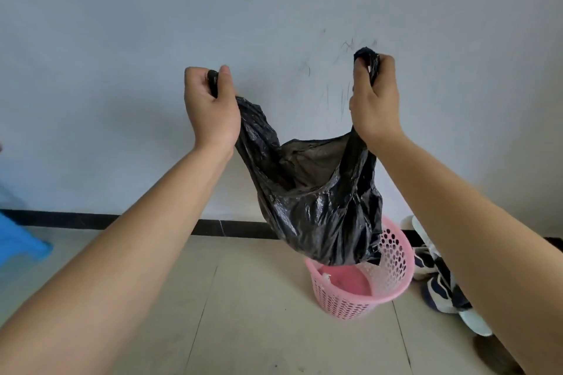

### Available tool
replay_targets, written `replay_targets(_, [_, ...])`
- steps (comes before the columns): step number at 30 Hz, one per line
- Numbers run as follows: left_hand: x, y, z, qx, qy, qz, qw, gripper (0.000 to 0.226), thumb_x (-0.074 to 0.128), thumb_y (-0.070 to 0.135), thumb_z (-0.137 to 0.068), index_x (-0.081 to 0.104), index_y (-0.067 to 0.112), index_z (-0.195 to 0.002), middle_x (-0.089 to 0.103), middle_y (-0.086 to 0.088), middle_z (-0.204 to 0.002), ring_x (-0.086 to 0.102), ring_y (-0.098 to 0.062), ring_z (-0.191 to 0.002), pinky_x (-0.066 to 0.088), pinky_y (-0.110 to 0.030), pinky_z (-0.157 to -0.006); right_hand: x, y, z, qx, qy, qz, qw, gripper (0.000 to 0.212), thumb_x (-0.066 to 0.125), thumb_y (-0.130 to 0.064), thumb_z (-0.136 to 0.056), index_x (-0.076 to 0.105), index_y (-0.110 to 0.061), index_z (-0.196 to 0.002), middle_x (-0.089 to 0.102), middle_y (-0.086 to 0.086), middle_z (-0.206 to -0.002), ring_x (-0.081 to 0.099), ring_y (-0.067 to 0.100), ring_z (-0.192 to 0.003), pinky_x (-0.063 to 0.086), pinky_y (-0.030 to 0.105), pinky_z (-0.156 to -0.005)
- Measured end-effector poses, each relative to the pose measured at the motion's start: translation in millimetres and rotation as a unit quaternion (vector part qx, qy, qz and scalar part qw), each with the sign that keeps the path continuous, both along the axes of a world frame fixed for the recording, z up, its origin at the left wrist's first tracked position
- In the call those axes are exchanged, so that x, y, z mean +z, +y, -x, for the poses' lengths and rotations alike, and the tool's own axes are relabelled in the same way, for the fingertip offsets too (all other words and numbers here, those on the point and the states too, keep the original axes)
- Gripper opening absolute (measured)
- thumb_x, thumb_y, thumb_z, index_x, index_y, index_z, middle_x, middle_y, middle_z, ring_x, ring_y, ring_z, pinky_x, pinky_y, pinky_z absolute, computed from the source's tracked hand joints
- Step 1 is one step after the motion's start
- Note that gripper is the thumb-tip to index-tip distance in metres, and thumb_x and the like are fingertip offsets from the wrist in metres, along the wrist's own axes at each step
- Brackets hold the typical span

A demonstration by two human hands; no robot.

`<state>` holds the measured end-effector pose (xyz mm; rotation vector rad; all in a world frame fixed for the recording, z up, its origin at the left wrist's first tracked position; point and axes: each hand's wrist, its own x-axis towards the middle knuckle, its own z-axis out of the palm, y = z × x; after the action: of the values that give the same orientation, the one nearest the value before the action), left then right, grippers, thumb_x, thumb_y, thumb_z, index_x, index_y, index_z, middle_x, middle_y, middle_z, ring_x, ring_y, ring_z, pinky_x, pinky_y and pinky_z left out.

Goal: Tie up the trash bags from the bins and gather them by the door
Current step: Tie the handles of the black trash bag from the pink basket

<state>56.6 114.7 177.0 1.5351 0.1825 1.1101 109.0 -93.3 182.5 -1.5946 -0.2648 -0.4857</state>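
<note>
— Two hands up, each closed on something?

— Yes. Left hand point(210, 103) is curled into a fist around one black handle loop of the trash bag point(316, 201), thumb pressed over it. Right hand point(376, 97) pinches the other loop, fingers folded tight, a tuft of plastic poking out above the knuckles.

— How does the bag hang?

— Long axis runs top to bottom. Its mouth faces upward, stretched wide between the two hands, which are well apart. The bulging bottom points down and sags over the pink perforated bin point(362, 283), its lowest folds overlapping the bin's far rim in this view; I can't tell whether they touch.

— And the bin?

— Upright on the floor point(243, 313), pink inside, a small white scrap near its left inner wall.

— Surroundings?

— Pale beige floor tiles with thin dark joints, a black skirting strip point(91, 219) along a plain whitish wall point(152, 24) with faint scribble marks near the right hand. Dark-and-white sneakers point(432, 277) lie just right of the bin; a blue plastic object point(21, 246) sits at the left edge
</note>
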Motion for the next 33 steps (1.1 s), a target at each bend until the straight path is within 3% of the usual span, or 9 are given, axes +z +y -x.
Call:
replay_targets(5, [-13.8, 42.5, 19.6, 0.025, -0.003, 0.02, 0.999, 0.026, 0.052, 0.032, -0.098, 0.033, 0.023, -0.081, 0.041, -0.01, -0.076, 0.047, -0.023, -0.052, 0.047, -0.036, -0.049, -30.8, 48.6, 8.6, 0.044, 0.036, -0.008, 0.998, 0.015, 0.047, -0.042, -0.098, 0.042, -0.03, -0.092, 0.047, -0.006, -0.076, 0.041, 0.016, -0.063, 0.038, 0.034, -0.06])
replay_targets(8, [-57.0, 71.4, 32.0, 0.056, 0.054, 0.025, 0.997, 0.028, 0.052, 0.044, -0.091, 0.034, 0.025, -0.08, 0.041, -0.007, -0.076, 0.04, -0.026, -0.066, 0.042, -0.047, -0.06, -75.4, 73.6, 16.4, 0.064, 0.069, 0.011, 0.996, 0.017, 0.048, -0.043, -0.097, 0.042, -0.028, -0.093, 0.05, -0.002, -0.081, 0.044, 0.018, -0.066, 0.04, 0.035, -0.061])
replay_targets(18, [-259.5, 110.4, 77.5, -0.003, 0.275, 0.077, 0.958, 0.01, 0.053, 0.012, -0.091, 0.049, 0.015, -0.099, 0.053, -0.006, -0.088, 0.051, -0.019, -0.074, 0.044, -0.035, -0.067, -271.0, 113.4, 59.2, 0.156, 0.19, 0.238, 0.94, 0.029, 0.05, -0.038, -0.102, 0.04, -0.014, -0.116, 0.061, 0.006, -0.094, 0.065, 0.022, -0.081, 0.047, 0.034, -0.065])
replay_targets(20, [-281.0, 114.2, 87.3, -0.033, 0.294, 0.063, 0.953, 0.027, 0.066, 0.026, -0.089, 0.052, 0.012, -0.107, 0.059, -0.003, -0.095, 0.058, -0.015, -0.08, 0.047, -0.031, -0.073, -294.3, 112.1, 69.7, 0.138, 0.208, 0.257, 0.934, 0.043, 0.058, -0.049, -0.096, 0.041, -0.014, -0.116, 0.056, 0.003, -0.099, 0.057, 0.021, -0.091, 0.043, 0.031, -0.069])
replay_targets(23, [-301.7, 121.0, 102.0, -0.077, 0.315, 0.089, 0.942, 0.086, 0.078, 0.059, -0.074, 0.044, 0.014, -0.139, 0.061, 0.004, -0.125, 0.06, -0.008, -0.112, 0.046, -0.024, -0.097, -317.3, 109.7, 92.4, 0.089, 0.246, 0.213, 0.941, 0.083, 0.068, -0.069, -0.079, 0.034, -0.014, -0.131, 0.043, 0.002, -0.126, 0.044, 0.017, -0.118, 0.038, 0.033, -0.099])
replay_targets(25, [-313.2, 125.5, 111.6, -0.112, 0.322, 0.087, 0.936, 0.098, 0.079, 0.064, -0.07, 0.038, 0.017, -0.146, 0.06, 0.004, -0.131, 0.058, -0.005, -0.119, 0.045, -0.026, -0.104, -331.5, 108.5, 108.9, 0.051, 0.263, 0.184, 0.946, 0.102, 0.07, -0.077, -0.07, 0.026, -0.016, -0.139, 0.035, 0.0, -0.136, 0.036, 0.017, -0.13, 0.033, 0.039, -0.113])
replay_targets(28, [-330.7, 137.9, 119.2, -0.193, 0.352, -0.003, 0.916, 0.068, 0.083, 0.044, -0.077, 0.049, 0.026, -0.132, 0.064, 0.007, -0.118, 0.061, 0.006, -0.108, 0.05, -0.019, -0.094, -347.8, 109.5, 132.2, 0.007, 0.261, 0.155, 0.953, 0.11, 0.075, -0.075, -0.066, 0.017, -0.019, -0.142, 0.027, 0.001, -0.144, 0.027, 0.02, -0.141, 0.024, 0.045, -0.121])
replay_targets(31, [-347.8, 145.0, 117.5, -0.221, 0.442, -0.12, 0.861, 0.066, 0.082, 0.067, -0.067, 0.049, 0.056, -0.123, 0.054, 0.007, -0.135, 0.05, -0.015, -0.132, 0.043, -0.044, -0.11, -347.9, 115.2, 145.7, 0.016, 0.237, 0.118, 0.964, 0.119, 0.082, -0.064, -0.067, 0.009, -0.016, -0.147, 0.019, 0.004, -0.154, 0.02, 0.017, -0.147, 0.019, 0.042, -0.124])
replay_targets(33, [-354.3, 138.8, 112.7, -0.218, 0.442, -0.1, 0.864, 0.042, 0.075, 0.059, -0.081, 0.058, 0.046, -0.117, 0.06, 0.005, -0.126, 0.057, -0.012, -0.121, 0.047, -0.037, -0.102, -347.4, 117.9, 151.8, 0.031, 0.222, 0.116, 0.968, 0.128, 0.085, -0.057, -0.067, 0.0, -0.013, -0.153, 0.01, 0.002, -0.16, 0.013, 0.01, -0.149, 0.013, 0.034, -0.125])
